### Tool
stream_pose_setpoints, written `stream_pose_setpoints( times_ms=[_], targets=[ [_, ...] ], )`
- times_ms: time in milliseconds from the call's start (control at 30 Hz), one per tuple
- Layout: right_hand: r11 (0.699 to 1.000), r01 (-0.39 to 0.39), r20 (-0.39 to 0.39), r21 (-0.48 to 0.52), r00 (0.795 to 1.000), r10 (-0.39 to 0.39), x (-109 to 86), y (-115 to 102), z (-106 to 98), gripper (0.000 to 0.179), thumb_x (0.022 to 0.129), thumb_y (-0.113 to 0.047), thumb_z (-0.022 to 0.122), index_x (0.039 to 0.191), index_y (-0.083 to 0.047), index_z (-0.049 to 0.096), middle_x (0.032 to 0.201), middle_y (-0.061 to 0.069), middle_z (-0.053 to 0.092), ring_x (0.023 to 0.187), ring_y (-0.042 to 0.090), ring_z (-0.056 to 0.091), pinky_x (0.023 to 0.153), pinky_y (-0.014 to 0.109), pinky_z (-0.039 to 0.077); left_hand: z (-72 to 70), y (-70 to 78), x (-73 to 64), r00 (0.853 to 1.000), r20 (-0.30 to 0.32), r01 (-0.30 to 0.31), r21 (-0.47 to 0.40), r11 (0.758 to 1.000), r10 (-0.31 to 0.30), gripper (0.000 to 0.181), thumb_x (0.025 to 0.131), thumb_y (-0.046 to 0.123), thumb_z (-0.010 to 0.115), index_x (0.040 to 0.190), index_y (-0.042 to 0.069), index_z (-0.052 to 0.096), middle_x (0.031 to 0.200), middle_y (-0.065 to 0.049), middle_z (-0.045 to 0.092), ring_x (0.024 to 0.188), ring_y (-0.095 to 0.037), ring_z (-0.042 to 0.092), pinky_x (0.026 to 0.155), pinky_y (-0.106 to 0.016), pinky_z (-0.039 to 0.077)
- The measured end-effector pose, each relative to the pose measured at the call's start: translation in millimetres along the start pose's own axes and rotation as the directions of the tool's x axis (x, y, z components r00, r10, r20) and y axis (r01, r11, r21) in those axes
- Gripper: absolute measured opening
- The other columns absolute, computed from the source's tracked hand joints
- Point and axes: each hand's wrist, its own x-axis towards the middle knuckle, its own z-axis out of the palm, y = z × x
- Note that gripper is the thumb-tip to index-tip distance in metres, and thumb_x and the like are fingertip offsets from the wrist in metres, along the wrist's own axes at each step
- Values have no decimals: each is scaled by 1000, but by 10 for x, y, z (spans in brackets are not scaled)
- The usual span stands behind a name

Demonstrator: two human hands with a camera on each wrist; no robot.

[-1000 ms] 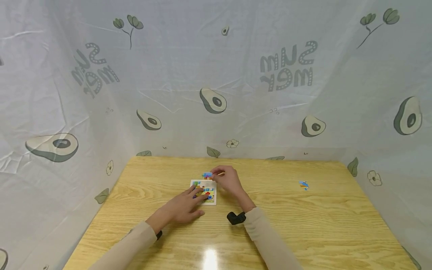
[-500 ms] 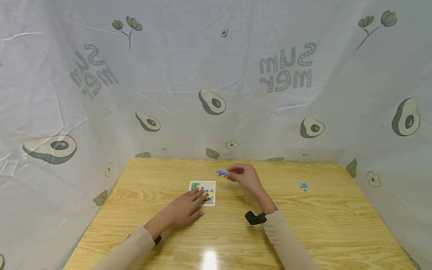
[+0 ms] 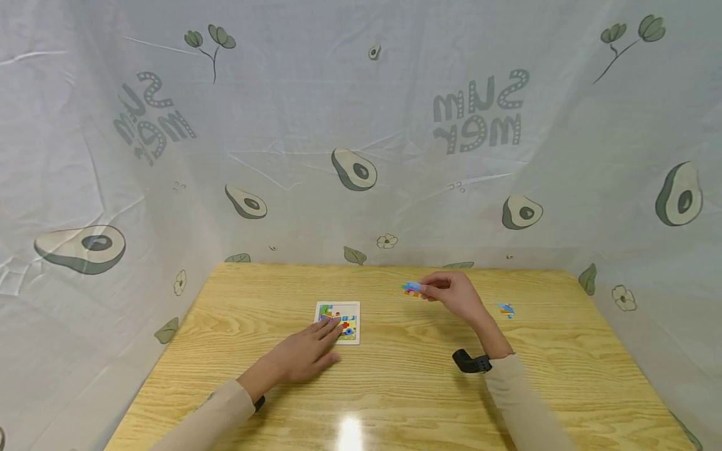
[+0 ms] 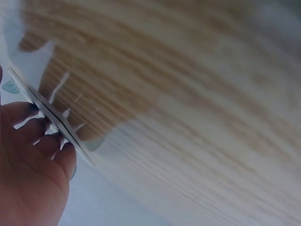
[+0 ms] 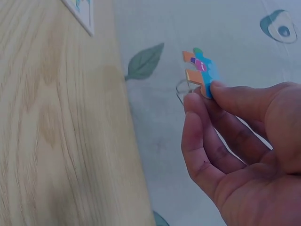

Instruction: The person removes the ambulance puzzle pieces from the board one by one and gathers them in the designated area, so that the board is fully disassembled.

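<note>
A puzzle piece [image 3: 411, 289] in blue, orange and pink is pinched between thumb and fingers of my right hand [image 3: 458, 298], held above the table right of the puzzle board. The right wrist view shows the piece [image 5: 201, 70] at the fingertips. My left hand [image 3: 301, 352] rests its extended fingers on the white-framed puzzle board [image 3: 353, 341], covering its lower left part. A bare strip shows along the board's top right, with a colourful picture below it. In the left wrist view, my left fingertips meet the board [image 4: 56, 120], seen edge-on.
A second puzzle piece [image 3: 506, 310], blue and orange, lies on the wooden table [image 3: 429, 401] to the right. A white curtain [image 3: 293, 113] printed with avocados surrounds the table at the back and sides.
My right hand has carried the puzzle piece rightwards, away from the board's top edge. The left hand has stayed on the board, which lies where it was.
</note>
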Motion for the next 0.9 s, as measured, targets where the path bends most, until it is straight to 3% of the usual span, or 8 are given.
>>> stream_pose_setpoints(
  times_ms=[400,600,900],
  targets=[
    [993,-61,21,-102,998,63,-173,207,-471,30,102,-17,71,122,5,74,107,22,79,93,27,78,83,36,67,-13,-14,-13,1000,12,17,-1,1000,-17,70,113,53,32,169,12,24,177,-9,20,165,-29,20,133,-47,29],
    [987,-78,19,-139,997,81,-227,368,-624,30,103,-16,69,122,6,73,110,23,78,92,25,78,82,39,67,-36,-2,-2,1000,3,22,-28,999,-22,68,114,51,34,168,12,26,177,-9,22,165,-30,21,132,-47,29],
    [971,-78,25,-228,996,86,-285,566,-780,24,103,-9,66,119,7,74,103,23,78,84,24,73,74,36,64,-31,13,8,1000,0,10,-21,1000,-10,68,114,51,33,168,11,26,176,-10,23,164,-30,23,132,-48,30]
  ],
)
